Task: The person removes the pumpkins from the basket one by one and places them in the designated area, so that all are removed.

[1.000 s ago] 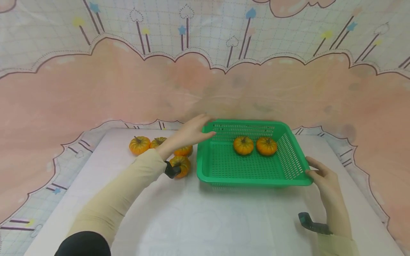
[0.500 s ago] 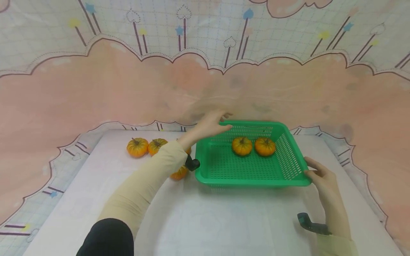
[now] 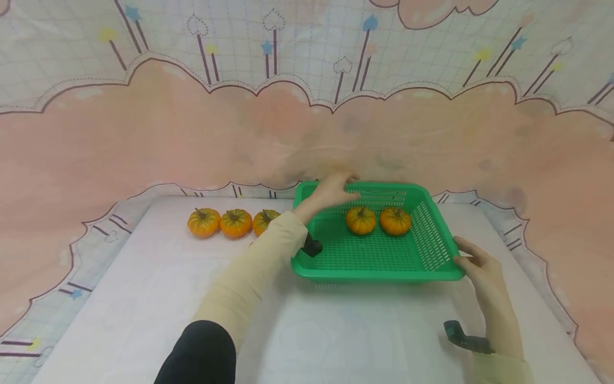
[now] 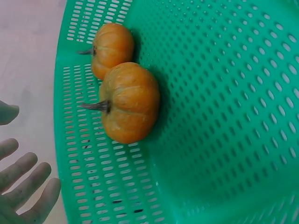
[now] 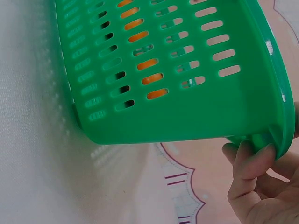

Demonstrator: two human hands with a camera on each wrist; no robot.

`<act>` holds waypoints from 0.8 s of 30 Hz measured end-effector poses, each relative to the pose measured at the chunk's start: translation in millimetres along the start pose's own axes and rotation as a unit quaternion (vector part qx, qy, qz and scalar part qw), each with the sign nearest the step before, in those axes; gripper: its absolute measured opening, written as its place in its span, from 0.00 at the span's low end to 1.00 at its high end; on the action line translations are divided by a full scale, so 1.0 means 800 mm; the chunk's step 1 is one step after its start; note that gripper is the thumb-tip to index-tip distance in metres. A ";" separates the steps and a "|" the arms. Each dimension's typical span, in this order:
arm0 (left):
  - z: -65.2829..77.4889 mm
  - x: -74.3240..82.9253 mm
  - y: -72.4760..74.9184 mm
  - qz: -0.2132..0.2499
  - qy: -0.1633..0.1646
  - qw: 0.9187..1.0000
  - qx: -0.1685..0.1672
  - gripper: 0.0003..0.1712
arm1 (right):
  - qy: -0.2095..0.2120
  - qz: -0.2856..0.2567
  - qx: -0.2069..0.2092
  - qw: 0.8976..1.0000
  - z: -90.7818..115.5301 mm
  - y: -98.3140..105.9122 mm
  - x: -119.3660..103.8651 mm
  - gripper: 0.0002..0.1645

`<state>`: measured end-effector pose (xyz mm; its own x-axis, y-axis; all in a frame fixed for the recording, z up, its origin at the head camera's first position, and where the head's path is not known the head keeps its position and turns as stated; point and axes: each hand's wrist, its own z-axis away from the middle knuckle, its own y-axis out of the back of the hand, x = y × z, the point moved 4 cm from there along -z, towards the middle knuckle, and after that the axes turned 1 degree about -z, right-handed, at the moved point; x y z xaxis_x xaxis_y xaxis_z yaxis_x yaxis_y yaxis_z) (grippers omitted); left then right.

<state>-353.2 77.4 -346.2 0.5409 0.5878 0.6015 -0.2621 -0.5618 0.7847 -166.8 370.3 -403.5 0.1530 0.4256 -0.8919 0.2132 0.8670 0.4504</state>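
A green plastic basket [image 3: 379, 274] with slotted walls stands on the white table, and two small orange pumpkins [image 3: 361, 220] sit side by side in it against its far wall. My left hand [image 3: 332, 192] reaches over the basket's far left part, fingers spread and holding nothing. The left wrist view shows its fingers [image 4: 37, 200] at the far rim, apart from the pumpkins [image 4: 131, 102]. My right hand [image 3: 482, 269] grips the basket's rim at the near right corner. Seen from the right wrist, thumb and fingers [image 5: 254, 165] pinch that rim from outside.
Left of the basket, more pumpkins [image 3: 203, 222] stand in a row near the table's back edge. My left sleeve [image 3: 254, 266] overlaps the rightmost of them. A patterned cloth [image 3: 192, 133] hangs behind the table [image 3: 307, 330].
My left hand has moved right, from the basket's far left corner to over its inside, close to the pumpkins. The right hand keeps its grip on the rim; the basket stays put.
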 end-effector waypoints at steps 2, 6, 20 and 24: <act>-0.003 -0.003 -0.007 0.009 0.012 1.000 0.001 0.31 | 0.003 -0.003 0.000 1.000 0.000 0.000 0.000 0.31; -0.008 -0.011 -0.023 0.024 0.041 0.999 -0.006 0.32 | 0.010 0.010 0.003 1.000 0.000 0.001 0.000 0.31; -0.011 -0.019 -0.055 0.067 0.109 0.992 -0.002 0.34 | 0.006 0.031 0.004 0.999 -0.001 0.001 0.001 0.31; -0.015 -0.024 -0.069 0.039 0.113 0.993 -0.017 0.34 | 0.007 0.021 0.001 1.000 -0.001 0.001 0.000 0.32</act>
<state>-358.4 104.0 -398.8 0.3263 0.6616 0.6752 -0.3245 -0.5924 0.7374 -167.2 371.3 -403.4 0.1484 0.4658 -0.8724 0.2097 0.8473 0.4880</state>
